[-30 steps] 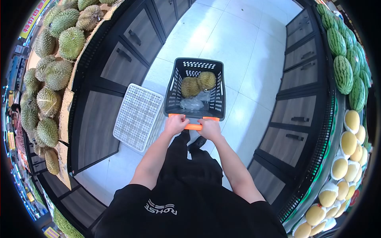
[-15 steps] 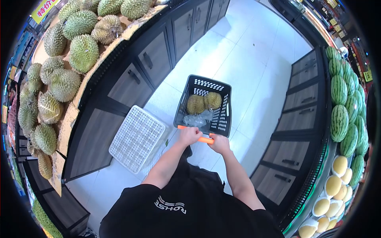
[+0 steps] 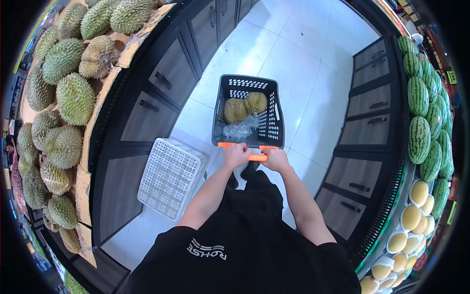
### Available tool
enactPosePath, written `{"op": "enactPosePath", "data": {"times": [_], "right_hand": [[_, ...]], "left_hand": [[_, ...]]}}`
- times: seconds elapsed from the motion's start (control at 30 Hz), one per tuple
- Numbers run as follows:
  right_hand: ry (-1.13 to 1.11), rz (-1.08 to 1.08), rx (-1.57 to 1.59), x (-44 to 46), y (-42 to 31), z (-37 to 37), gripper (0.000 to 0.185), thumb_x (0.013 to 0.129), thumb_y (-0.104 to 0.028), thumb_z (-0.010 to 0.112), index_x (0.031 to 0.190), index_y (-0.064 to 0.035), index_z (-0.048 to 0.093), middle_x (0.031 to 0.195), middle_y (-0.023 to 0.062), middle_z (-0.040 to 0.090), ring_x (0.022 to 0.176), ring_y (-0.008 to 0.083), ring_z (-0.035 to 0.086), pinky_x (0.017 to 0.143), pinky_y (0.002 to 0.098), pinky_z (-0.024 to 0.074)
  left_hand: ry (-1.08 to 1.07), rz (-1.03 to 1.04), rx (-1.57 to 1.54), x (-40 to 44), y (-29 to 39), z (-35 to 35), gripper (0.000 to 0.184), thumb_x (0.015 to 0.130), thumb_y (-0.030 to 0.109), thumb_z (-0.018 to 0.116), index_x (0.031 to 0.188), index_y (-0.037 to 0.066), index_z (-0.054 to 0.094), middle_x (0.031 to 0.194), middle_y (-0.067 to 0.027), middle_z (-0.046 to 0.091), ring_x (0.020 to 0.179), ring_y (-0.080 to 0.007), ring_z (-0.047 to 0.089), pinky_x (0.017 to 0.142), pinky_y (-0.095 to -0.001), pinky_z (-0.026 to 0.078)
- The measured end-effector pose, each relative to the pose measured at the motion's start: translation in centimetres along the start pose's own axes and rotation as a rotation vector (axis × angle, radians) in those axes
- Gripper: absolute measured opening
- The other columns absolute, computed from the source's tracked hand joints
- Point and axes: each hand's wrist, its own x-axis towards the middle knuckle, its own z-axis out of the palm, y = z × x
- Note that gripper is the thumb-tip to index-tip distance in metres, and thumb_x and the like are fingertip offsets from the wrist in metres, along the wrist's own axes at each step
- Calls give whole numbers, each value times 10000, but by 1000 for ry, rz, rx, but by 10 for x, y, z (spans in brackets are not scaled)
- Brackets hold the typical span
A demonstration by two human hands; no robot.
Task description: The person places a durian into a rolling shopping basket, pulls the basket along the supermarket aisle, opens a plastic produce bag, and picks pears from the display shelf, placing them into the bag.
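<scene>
A black basket (image 3: 248,84) with perforated sides stands upright in front of my body. Its orange handle (image 3: 257,157) runs along the near side. My left hand (image 3: 237,156) is wrapped round the left part of the handle, and my right hand (image 3: 275,159) grips the right part. Inside the basket lie two spiky durians, one on the left (image 3: 235,110) and one on the right (image 3: 256,102). Crumpled clear plastic (image 3: 238,129) is at the basket's near left, beside the durians.
A white perforated crate (image 3: 169,177) sits on the tiled floor at left. Dark cabinets line both sides. Durians (image 3: 76,99) are piled on the left stand; watermelons (image 3: 418,139) and yellow melons in foam nets (image 3: 411,217) lie on the right one.
The view has swung and shifted between frames. The basket stays before me, with both hands closed on its handle; my hands sit slightly further right along it than one second ago.
</scene>
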Motion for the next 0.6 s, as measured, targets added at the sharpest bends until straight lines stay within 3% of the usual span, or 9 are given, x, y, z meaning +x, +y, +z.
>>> {"op": "enactPosePath", "data": {"times": [0.17, 0.37, 0.5, 0.53, 0.6], "right_hand": [[0, -6, -7, 37, 10, -19, 280, 700, -325, 705, 892, -122, 698, 775, 106, 685, 734, 294, 666, 673, 415, 536], [-8, -49, 51, 92, 25, -38, 316, 726, -347, 672, 968, -144, 693, 804, 114, 688, 788, 290, 668, 711, 427, 523], [17, -68, 93, 126, 34, -48, 318, 713, -292, 676, 986, -128, 689, 874, 108, 693, 826, 283, 666, 726, 413, 525], [87, -120, 91, 136, 38, -48, 303, 715, -314, 680, 966, -147, 705, 795, 100, 691, 737, 279, 671, 668, 413, 526], [66, -134, 113, 153, 45, -50, 301, 713, -307, 678, 962, -140, 705, 798, 101, 691, 740, 279, 670, 669, 411, 526]], "left_hand": [[-15, -28, -5, 41, 6, -9, 274, 762, 338, 588, 763, 78, 671, 713, -126, 663, 712, -318, 654, 660, -437, 506], [-27, -64, -24, 95, 10, -30, 273, 766, 340, 588, 773, 80, 672, 721, -117, 666, 732, -303, 663, 671, -423, 508], [2, -106, -46, 131, 12, -40, 300, 777, 372, 587, 773, 87, 679, 718, -110, 667, 723, -305, 658, 679, -417, 509], [17, -131, -65, 139, 13, -42, 298, 782, 370, 583, 776, 87, 677, 715, -110, 664, 721, -307, 656, 676, -416, 506], [32, -163, -81, 156, 15, -45, 304, 786, 370, 580, 781, 82, 675, 708, -117, 658, 719, -315, 652, 668, -420, 502]]}}
